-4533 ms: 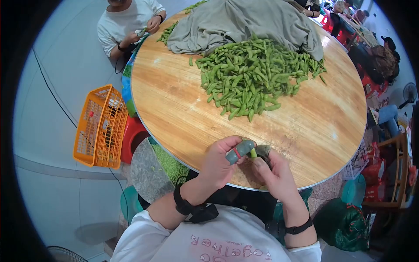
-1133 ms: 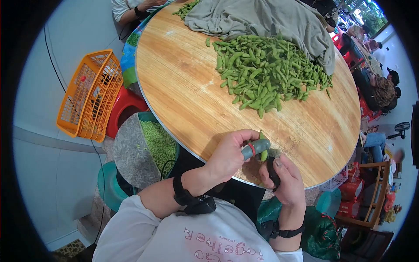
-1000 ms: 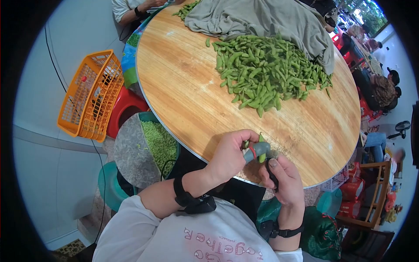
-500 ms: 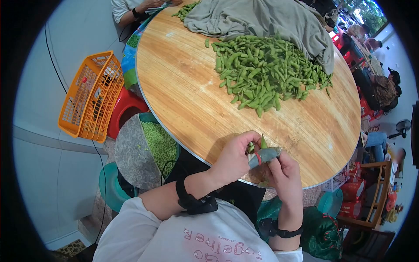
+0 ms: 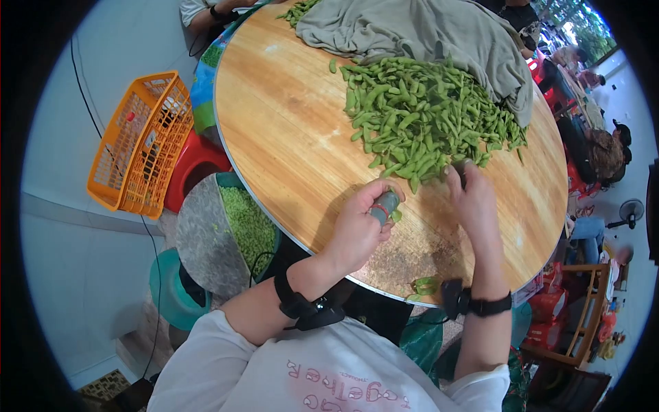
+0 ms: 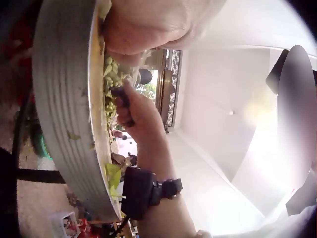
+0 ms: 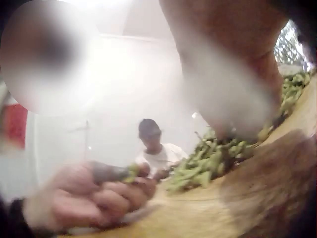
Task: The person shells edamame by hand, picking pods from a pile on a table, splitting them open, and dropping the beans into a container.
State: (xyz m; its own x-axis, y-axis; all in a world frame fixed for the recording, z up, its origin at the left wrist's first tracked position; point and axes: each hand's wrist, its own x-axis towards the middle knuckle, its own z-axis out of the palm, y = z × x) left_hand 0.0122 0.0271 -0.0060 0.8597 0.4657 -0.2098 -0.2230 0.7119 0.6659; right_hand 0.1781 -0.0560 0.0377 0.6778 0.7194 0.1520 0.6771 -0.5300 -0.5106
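A large heap of green edamame pods [image 5: 412, 117] lies on the round wooden table [image 5: 274, 137]. My left hand [image 5: 357, 223] is over the near part of the table, its thumb in a grey-green cover [image 5: 385, 206] with a red band. Green edamame [image 5: 396, 215] shows between that thumb and the curled fingers. My right hand [image 5: 475, 199], with a dark cover on a digit, is at the near edge of the heap, fingers bent. I cannot tell whether it grips a pod. Opened pods [image 5: 425, 285] lie near the table's front edge.
A grey cloth [image 5: 412, 31] covers the back of the heap. Left of the table, a tub of shelled beans [image 5: 250, 223] stands half under a grey board [image 5: 206, 233]. An orange crate [image 5: 141, 147] is beside a red stool [image 5: 195, 165]. Another person sits across the table.
My right hand has left my left hand and moved forward to the heap. The left hand has shifted slightly back and left; the pod no longer sticks up from it. Opened pods show on the table.
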